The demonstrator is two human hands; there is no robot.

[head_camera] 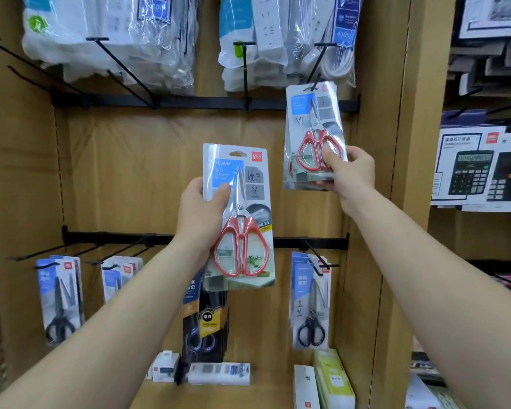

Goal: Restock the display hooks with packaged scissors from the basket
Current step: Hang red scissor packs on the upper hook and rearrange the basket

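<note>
**Left of both hands.** We find bare hooks (121,69) on the upper rail (189,101), up and to the left of the left-hand fingers, with nothing hung on them. Below those fingers, the lower rail (115,238) carries black-handled scissor packs (60,302) on its hooks.

**Left hand (198,215).** The fingers are clasped on the first red-handled pack (239,219), thumb across its front and the rest wrapped behind its left edge. The pack is upright, held in the air between the two rails and touching no hook. We judge it to be waiting its turn.

**Right hand (350,175).** The fingers grip the lower end of the second red-handled pack (313,128), with the thumb (330,153) pressed on the handle loops. The pack rises above the fingers, slightly tilted, with its hang hole at the tip of the upper right hook (317,64). We cannot tell whether the hook has passed through the hole.

**Below the right-hand fingers.** Further black-handled packs (310,305) hang from the lower rail.

**Assessment.** Restocking is under way and incomplete. No red-handled pack is seen hanging free of a hand. In our judgement three steps are outstanding:
- seat the second pack
- hang the first
- fill the bare hooks to the left

The basket is not in view, so the remaining stock cannot be counted.
</note>
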